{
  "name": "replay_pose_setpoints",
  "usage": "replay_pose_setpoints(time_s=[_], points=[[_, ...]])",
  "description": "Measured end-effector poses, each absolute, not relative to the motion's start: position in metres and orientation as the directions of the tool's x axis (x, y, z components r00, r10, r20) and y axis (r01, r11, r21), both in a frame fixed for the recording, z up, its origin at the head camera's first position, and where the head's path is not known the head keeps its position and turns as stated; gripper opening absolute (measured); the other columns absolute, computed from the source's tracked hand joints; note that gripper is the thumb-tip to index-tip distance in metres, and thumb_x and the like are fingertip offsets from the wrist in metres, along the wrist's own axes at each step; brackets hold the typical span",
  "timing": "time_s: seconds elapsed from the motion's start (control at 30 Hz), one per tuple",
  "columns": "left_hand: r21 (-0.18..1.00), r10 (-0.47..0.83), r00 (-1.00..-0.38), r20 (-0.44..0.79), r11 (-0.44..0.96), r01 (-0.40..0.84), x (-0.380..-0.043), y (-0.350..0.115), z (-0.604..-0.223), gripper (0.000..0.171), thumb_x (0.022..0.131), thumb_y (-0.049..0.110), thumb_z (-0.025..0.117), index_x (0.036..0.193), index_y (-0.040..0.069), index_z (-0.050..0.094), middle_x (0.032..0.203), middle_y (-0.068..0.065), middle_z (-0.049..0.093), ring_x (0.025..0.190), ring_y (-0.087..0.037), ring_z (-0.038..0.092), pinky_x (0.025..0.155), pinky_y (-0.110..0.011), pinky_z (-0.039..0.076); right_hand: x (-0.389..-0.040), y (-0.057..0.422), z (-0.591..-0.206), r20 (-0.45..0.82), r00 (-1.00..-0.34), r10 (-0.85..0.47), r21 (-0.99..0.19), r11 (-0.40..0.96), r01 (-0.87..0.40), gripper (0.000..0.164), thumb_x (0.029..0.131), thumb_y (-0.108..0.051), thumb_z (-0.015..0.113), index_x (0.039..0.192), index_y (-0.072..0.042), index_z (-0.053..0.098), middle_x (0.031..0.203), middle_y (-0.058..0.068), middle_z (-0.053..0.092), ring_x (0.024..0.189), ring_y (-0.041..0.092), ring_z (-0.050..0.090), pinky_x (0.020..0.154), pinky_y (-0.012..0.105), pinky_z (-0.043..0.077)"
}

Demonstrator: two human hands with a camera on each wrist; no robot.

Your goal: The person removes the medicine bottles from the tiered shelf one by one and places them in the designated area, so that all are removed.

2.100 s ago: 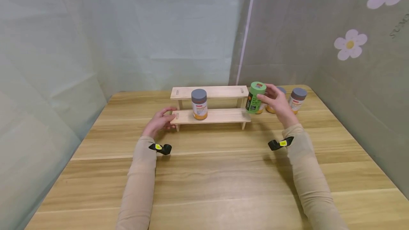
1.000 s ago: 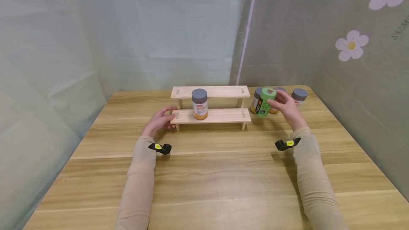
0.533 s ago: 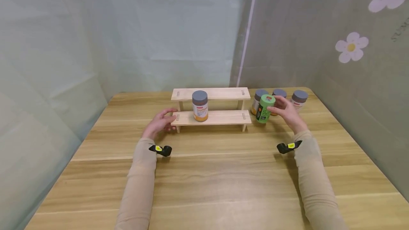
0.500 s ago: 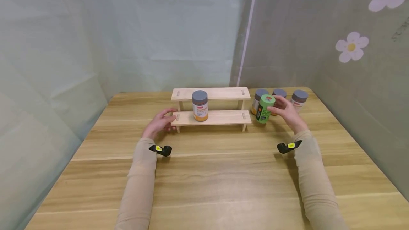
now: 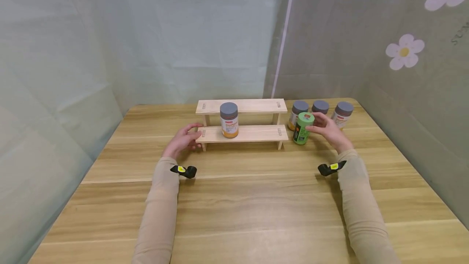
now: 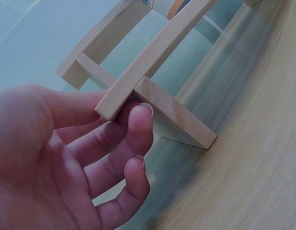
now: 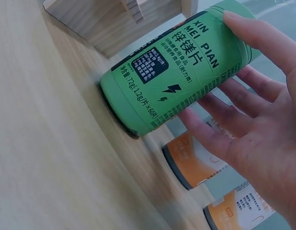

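My left hand (image 5: pixel 183 139) grips the left end of the lower plank of a two-tier wooden rack (image 5: pixel 253 133); in the left wrist view its fingers (image 6: pixel 141 127) curl beneath the plank end, beside the leg. My right hand (image 5: pixel 329 130) holds a green supplement bottle (image 5: pixel 303 128) just right of the rack, thumb on the near side by the lid, other fingers behind. The bottle stands nearly upright, its base right at the tabletop in the right wrist view. On the lower plank stands a grey-lidded supplement bottle (image 5: pixel 229 121), left of centre.
Behind my right hand stand three more grey-lidded bottles: one near the rack (image 5: pixel 299 107), a middle bottle (image 5: pixel 320 106) partly hidden by the fingers, and a right bottle (image 5: pixel 342 113). The wooden table (image 5: pixel 242 199) reaches back to a hanging sheet (image 5: pixel 205 44) with printed flowers at right.
My right hand has carried the green bottle from beside the rack's right end rightward, then down and nearer to me. The left hand has kept its grip on the rack.
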State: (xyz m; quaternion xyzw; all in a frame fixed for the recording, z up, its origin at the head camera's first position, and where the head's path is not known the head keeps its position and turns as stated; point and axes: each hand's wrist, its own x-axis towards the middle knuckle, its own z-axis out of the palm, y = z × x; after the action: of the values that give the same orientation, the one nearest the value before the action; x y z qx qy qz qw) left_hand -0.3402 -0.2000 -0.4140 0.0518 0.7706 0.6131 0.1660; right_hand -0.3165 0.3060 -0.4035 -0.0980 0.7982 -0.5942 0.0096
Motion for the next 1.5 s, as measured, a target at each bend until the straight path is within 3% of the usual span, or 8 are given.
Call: replay_pose_setpoints(time_s=[0.7,1.0,1.23,1.5], points=[[0.959,0.279,-0.943,-0.179,0.263,-0.104,-0.342,-0.198,-0.413,0.050,0.101,0.022,0.052,0.147,0.011,0.036,0.078,0.013,0.063,0.064,-0.006,0.064,0.060,-0.021,0.048,-0.315,0.313,-0.405,0.092,-0.969,-0.231,-0.952,0.263,-0.153,0.038,0.094,-0.009,0.062,0.123,-0.028,0.046,0.113,-0.021,0.058,0.103,-0.004,0.057,0.084,0.013,0.048],[0.955,0.276,-0.941,-0.194,0.271,-0.117,-0.339,-0.199,-0.412,0.051,0.101,0.021,0.051,0.148,0.011,0.035,0.082,0.011,0.065,0.064,-0.006,0.064,0.062,-0.022,0.048,-0.312,0.311,-0.401,0.025,-0.970,-0.243,-0.954,0.283,-0.095,0.051,0.095,-0.013,0.062,0.139,-0.014,0.036,0.117,-0.021,0.053,0.107,-0.006,0.054,0.088,0.013,0.046],[0.958,0.296,-0.933,-0.205,0.258,-0.128,-0.334,-0.199,-0.402,0.052,0.102,0.018,0.049,0.149,0.006,0.031,0.081,0.008,0.064,0.065,-0.008,0.065,0.062,-0.025,0.049,-0.309,0.307,-0.393,0.110,-0.960,-0.258,-0.955,0.241,-0.175,0.057,0.095,-0.007,0.059,0.146,-0.003,0.031,0.128,-0.018,0.047,0.113,-0.007,0.049,0.089,0.011,0.044],[0.958,0.286,-0.939,-0.191,0.264,-0.115,-0.339,-0.199,-0.411,0.052,0.101,0.021,0.050,0.149,0.010,0.033,0.078,0.010,0.061,0.064,-0.006,0.064,0.060,-0.022,0.048,-0.307,0.305,-0.383,0.181,-0.946,-0.268,-0.957,0.175,-0.232,0.053,0.095,-0.007,0.060,0.143,-0.007,0.039,0.127,-0.017,0.055,0.117,-0.005,0.050,0.091,0.013,0.042]])
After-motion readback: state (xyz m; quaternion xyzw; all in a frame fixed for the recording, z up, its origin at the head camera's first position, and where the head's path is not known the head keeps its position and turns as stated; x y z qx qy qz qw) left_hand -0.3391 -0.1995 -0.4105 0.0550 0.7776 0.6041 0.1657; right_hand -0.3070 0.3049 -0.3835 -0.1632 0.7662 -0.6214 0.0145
